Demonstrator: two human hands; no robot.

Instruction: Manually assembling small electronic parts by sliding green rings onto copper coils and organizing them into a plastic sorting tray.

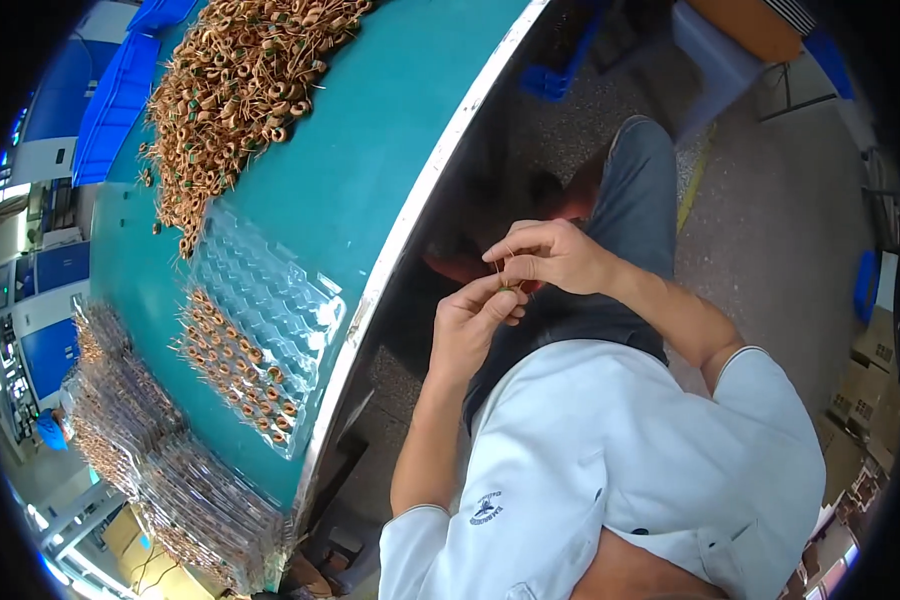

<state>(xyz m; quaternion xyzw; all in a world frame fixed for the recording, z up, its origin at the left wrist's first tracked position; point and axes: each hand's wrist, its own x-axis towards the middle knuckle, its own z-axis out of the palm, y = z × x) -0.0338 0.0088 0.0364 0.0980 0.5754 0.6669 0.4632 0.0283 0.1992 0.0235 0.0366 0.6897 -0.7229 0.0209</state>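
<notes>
In front of my lap, my left hand (467,318) pinches a small copper-wound coil (508,289) with a greenish core between thumb and forefinger. My right hand (558,256) is closed just above it, its thumb and fingertips pinching a thin copper wire lead that rises from the coil. The fingers hide much of the coil. To the left on the green table (370,180) lies a clear plastic tray (270,270) with moulded pockets. Rows of similar coils (235,355) fill its near-left part, and the pockets beyond them hold none.
A large heap of loose coils (240,90) covers the table's far end, beside blue bins (118,110). Stacked filled trays (170,460) stand at the near left. The table's white edge (410,215) runs between it and my lap. A grey stool (715,65) and cartons (870,360) are to the right.
</notes>
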